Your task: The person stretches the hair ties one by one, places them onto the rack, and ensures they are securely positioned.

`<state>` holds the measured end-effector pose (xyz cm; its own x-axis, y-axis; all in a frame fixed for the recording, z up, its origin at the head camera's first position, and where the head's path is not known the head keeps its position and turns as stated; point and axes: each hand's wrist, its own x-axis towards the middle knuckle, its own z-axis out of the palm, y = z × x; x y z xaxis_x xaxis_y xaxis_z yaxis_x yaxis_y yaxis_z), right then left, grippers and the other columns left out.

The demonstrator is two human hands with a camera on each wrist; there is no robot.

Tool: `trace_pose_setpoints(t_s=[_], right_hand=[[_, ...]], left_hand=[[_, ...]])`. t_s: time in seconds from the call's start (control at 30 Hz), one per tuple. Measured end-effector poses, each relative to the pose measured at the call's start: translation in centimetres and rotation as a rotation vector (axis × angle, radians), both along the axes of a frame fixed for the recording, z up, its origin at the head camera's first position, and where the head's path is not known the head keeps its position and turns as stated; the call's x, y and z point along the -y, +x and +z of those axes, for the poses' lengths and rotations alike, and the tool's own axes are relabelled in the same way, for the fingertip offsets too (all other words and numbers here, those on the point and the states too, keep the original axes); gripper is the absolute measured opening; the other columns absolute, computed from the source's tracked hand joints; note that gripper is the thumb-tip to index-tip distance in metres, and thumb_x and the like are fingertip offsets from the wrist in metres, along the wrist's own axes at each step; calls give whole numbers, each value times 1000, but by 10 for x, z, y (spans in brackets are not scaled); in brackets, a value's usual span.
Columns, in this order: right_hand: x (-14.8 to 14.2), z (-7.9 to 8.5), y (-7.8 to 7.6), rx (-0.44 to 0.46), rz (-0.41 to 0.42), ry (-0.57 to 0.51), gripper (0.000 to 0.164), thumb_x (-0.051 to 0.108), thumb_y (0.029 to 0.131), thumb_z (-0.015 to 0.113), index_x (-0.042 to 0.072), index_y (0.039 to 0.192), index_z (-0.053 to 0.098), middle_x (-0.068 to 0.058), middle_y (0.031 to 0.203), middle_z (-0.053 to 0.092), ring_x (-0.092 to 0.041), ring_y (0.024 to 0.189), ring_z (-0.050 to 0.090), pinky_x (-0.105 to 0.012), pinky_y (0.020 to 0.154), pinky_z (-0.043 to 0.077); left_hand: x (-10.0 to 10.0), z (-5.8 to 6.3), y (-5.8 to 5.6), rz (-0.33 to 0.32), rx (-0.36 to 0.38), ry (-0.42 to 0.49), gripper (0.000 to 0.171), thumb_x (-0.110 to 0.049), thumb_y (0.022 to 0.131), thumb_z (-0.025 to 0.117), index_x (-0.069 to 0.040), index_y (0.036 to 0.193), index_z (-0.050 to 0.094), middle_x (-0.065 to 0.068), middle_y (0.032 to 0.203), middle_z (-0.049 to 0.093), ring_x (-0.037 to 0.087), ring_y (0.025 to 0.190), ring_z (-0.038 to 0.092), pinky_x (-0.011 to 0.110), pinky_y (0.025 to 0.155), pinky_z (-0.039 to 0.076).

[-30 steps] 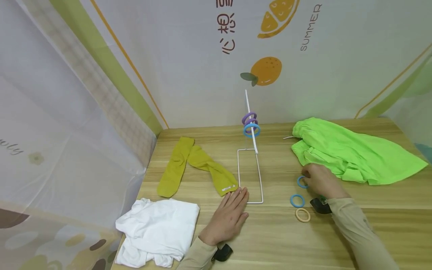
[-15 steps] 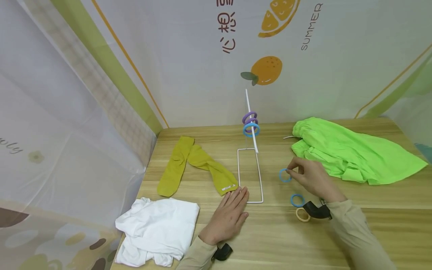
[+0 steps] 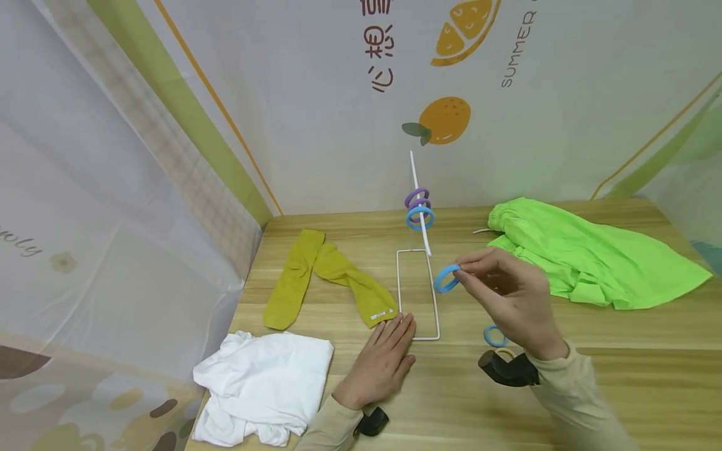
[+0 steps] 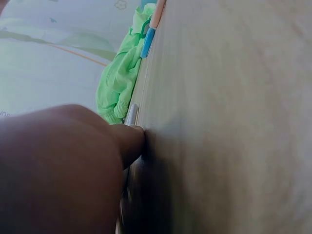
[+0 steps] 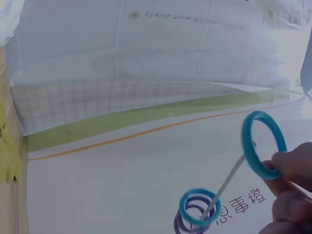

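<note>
In the head view my right hand [image 3: 510,294] pinches a blue ring [image 3: 444,285] between thumb and fingertips, raised just right of the white wire stand. That stand has a rectangular base [image 3: 437,307] and a slanting rod [image 3: 413,166]. Purple rings [image 3: 413,191] and another blue ring [image 3: 408,222] hang around the rod. My left hand [image 3: 379,363] lies flat, fingers straight, over the base's front left corner. The right wrist view shows the pinched blue ring [image 5: 247,141] close up, tilted, beyond it the ringed rod. On the table lies one more blue ring [image 3: 487,341].
A beige ring [image 3: 507,351] is partly covered by the black wrist camera [image 3: 504,369]. Mustard socks [image 3: 290,285] lie left of the stand and a folded white cloth [image 3: 271,382] in front of them. Bright green shorts [image 3: 603,257] spread out at right. A printed curtain [image 3: 338,138] hangs behind.
My right hand has lifted the blue ring off the table near the green shorts and carried it left toward the stand. My left hand has stayed in place on the base.
</note>
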<state>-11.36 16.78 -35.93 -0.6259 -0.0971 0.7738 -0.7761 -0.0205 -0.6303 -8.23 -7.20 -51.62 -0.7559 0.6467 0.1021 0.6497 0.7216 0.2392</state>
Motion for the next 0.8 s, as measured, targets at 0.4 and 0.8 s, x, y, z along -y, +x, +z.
trace_pose_setpoints(t_s=[0.4, 0.8], right_hand=[[33, 13, -11, -68, -18, -136, 5, -19, 86, 68, -19, 89, 65, -6, 102, 75, -9, 83, 73, -15, 66, 58], [34, 5, -22, 39, -189, -59, 6, -16, 87, 70, -13, 86, 64, 7, 100, 74, -4, 77, 72, -12, 59, 53]], left_hand=[[0, 2, 0, 4, 10, -26, 58, -31, 111, 42, -5, 161, 31, 8, 170, 28, 24, 158, 22, 46, 127, 25], [-1, 2, 1, 10, -7, -31, 57, -31, 110, 43, -5, 160, 33, 8, 169, 31, 24, 158, 25, 46, 126, 27]])
